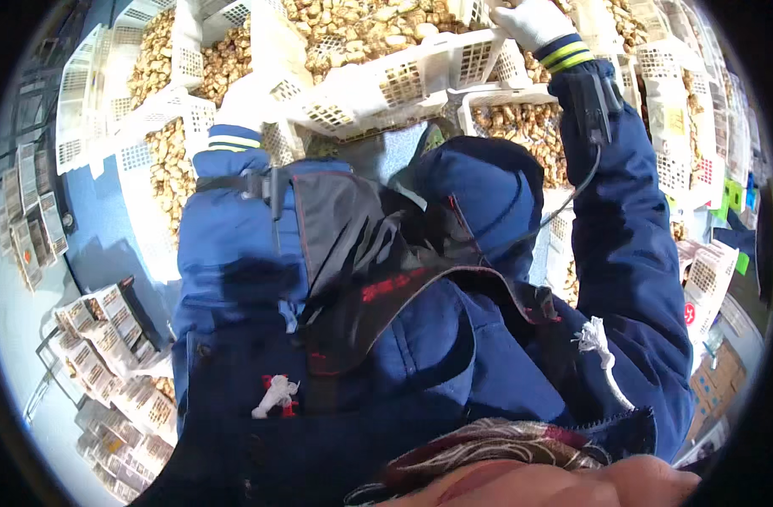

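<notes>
In front of me is a white perforated plastic crate (403, 82), filled with small, rounded brown and tan pieces (378, 25) whose kind I cannot make out. At its right corner, my right hand (526, 24), in a white glove, has its fingers closed over the rim. My left hand (241, 103), also gloved in white, is by the crate's left end. Glare washes out its fingers, so its grip cannot be read. Both arms reach forward in blue sleeves with striped cuffs.
More filled white crates stand close around, including one at the left (168, 169) and one under the right forearm (522, 127). Stacks of crates (108, 325) stand on the blue floor (99, 211) at the far left. Green objects (731, 198) lie at the right edge.
</notes>
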Motion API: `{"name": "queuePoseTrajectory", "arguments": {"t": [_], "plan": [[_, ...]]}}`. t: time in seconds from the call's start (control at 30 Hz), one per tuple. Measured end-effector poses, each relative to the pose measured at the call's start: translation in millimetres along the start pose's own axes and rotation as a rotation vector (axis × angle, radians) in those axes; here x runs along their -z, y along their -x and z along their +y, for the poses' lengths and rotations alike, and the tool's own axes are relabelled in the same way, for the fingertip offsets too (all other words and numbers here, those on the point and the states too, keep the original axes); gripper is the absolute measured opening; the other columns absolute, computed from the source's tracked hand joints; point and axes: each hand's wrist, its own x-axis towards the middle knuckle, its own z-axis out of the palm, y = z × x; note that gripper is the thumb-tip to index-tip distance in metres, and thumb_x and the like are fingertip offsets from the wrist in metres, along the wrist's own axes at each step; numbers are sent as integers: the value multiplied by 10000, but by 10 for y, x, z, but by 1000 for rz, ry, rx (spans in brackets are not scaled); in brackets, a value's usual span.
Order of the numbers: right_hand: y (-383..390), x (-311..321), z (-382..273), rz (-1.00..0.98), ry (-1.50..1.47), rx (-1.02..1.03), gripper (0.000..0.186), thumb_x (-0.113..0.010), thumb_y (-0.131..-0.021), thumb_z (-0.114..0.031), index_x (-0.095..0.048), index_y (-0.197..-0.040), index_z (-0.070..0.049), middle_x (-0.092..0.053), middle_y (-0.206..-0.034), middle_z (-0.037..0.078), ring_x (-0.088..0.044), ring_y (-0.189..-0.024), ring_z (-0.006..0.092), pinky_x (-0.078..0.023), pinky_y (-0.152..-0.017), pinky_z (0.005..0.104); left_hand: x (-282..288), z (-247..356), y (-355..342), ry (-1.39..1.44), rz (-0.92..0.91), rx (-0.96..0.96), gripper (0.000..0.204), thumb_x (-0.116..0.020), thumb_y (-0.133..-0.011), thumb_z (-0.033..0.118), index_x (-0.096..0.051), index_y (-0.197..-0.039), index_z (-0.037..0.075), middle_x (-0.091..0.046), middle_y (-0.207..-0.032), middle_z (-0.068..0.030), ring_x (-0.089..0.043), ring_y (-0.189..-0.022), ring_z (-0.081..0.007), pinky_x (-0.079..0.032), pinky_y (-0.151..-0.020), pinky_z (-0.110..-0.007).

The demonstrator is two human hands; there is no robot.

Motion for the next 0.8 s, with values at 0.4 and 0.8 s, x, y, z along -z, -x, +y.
{"name": "queuePoseTrajectory", "arguments": {"t": [0.4,0.8], "plan": [[-292,131,363,203,95,147,186,-609,-829,-248,-636,-947,-107,-663,-839,120,-648,-726,306,-535,-651,388,-150,-590,-220,-15,152,52,571,-603,-832,321,-497,-1288,-6,-628,-1142,-207,-623,-991,-363,-507,-867,-424],[744,-814,-573,-206,-264,-333,272,-583,-823,-252,-578,-1035,-82,-653,-962,212,-599,-980,416,-457,-895,480,-1518,-632,-63,444,-56,88,340,-552,-867,314,-672,-1100,97,-675,-1020,-176,-626,-987,-355,-491,-865,-433]]}}
